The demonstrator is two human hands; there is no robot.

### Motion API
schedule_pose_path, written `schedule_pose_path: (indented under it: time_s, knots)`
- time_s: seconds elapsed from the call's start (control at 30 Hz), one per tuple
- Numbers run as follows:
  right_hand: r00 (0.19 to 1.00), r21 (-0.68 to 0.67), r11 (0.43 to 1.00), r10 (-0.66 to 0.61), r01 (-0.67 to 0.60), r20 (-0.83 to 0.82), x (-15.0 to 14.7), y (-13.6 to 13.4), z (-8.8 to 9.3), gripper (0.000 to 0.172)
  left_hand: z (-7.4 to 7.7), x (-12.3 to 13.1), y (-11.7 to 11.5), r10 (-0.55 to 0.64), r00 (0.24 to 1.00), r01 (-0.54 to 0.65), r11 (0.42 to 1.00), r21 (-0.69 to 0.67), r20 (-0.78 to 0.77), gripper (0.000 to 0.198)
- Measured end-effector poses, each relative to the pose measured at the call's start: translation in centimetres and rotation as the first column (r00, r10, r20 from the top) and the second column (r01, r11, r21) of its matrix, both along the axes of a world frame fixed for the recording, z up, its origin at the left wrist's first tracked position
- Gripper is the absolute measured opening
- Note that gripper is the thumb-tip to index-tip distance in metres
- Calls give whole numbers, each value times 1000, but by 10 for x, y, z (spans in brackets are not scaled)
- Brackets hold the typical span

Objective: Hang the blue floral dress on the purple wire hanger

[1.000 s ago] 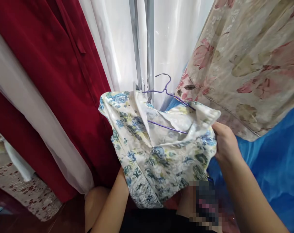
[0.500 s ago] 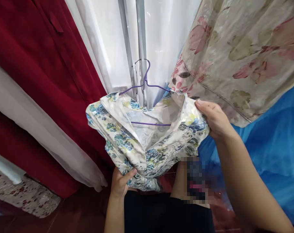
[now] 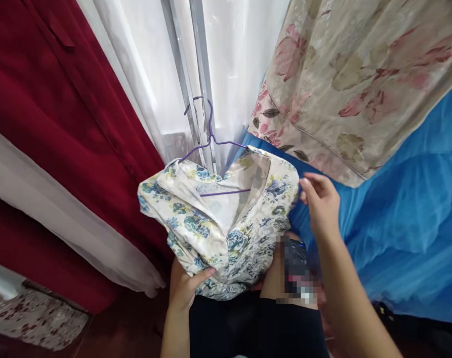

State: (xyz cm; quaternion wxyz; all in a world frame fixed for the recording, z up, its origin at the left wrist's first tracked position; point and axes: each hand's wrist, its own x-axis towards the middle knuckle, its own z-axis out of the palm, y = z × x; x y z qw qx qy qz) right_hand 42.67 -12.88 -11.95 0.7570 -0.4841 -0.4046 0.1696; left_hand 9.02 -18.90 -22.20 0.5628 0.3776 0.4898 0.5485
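A white floral V-neck dress or blouse [image 3: 201,226] with blue and yellow flowers sits on a purple hanger [image 3: 211,140] in front of me. The hanger's bottom bar shows through the open neckline. My left hand [image 3: 188,287] grips the bunched lower part of the garment, thumb on top and the other fingers hidden beneath the cloth. Just beside the sleeve edge on the right is my right hand [image 3: 323,201], its fingers loosely curled and holding nothing. How far the garment extends below the bunched part cannot be seen.
Grey metal poles [image 3: 201,64] rise behind the hanger before a white curtain [image 3: 237,54]. Red cloth [image 3: 77,119] hangs at left. Beige floral fabric [image 3: 360,74] and blue fabric [image 3: 405,223] hang at right. A partly blurred phone-like object [image 3: 298,253] rests on my leg.
My right hand has let go of the garment's right shoulder and moved slightly down. The right sleeve has dropped inward. My left hand keeps its hold, and the view has shifted a little.
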Motion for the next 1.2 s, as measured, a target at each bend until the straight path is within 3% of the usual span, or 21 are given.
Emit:
schedule_pose_path:
  time_s: [0.07, 0.13, 0.17, 0.2, 0.27, 0.33, 0.37, 0.5, 0.7, 0.93, 1.07, 1.2]
  knots:
    - [978, -28, 988, -155, 152, -137, -17, -26, -40, 28, -6, -4, 1, 0, 1000, 0, 998, -60, -4, 87]
    - [981, -129, 990, -80, 58, -177, -45, -55, -73, 29, -11, -5, 0, -26, 1000, 27, 992, -123, 4, 83]
    - [981, -181, 980, 51, -86, -188, -61, -67, -84, 31, -12, -4, 0, -47, 999, 48, 988, -148, 15, 81]
    - [954, -221, 937, 229, -270, -194, -77, -76, -91, 34, -13, -2, -2, -67, 997, 71, 984, -163, 28, 77]
    - [811, -295, 756, 556, -585, -184, -106, -85, -91, 34, -11, 5, -6, -91, 995, 97, 983, -157, 46, 70]
    - [684, -332, 611, 708, -719, -178, -127, -82, -81, 33, -7, 13, -11, -74, 996, 80, 990, -112, 49, 64]
    - [662, -340, 586, 729, -735, -175, -134, -79, -74, 32, -4, 17, -14, -60, 997, 63, 995, -83, 45, 62]
    - [690, -356, 615, 712, -703, -133, -149, -74, -58, 36, 5, 23, -24, -9, 1000, 9, 1000, 21, -11, 66]
    - [703, -352, 638, 705, -685, -93, -153, -93, -57, 36, 3, 15, -26, 14, 999, -10, 996, 86, -43, 79]
    - [763, -321, 704, 637, -634, -110, -154, -81, -55, 39, 4, 18, -23, -57, 995, 69, 987, 147, -84, 72]
    - [769, -359, 703, 636, -614, -69, -155, -76, -58, 35, 9, 21, -25, -56, 990, 77, 984, 162, -129, 63]
    - [751, -346, 691, 656, -635, -69, -158, -75, -62, 34, 4, 18, -24, -43, 989, 65, 987, 149, -143, 60]
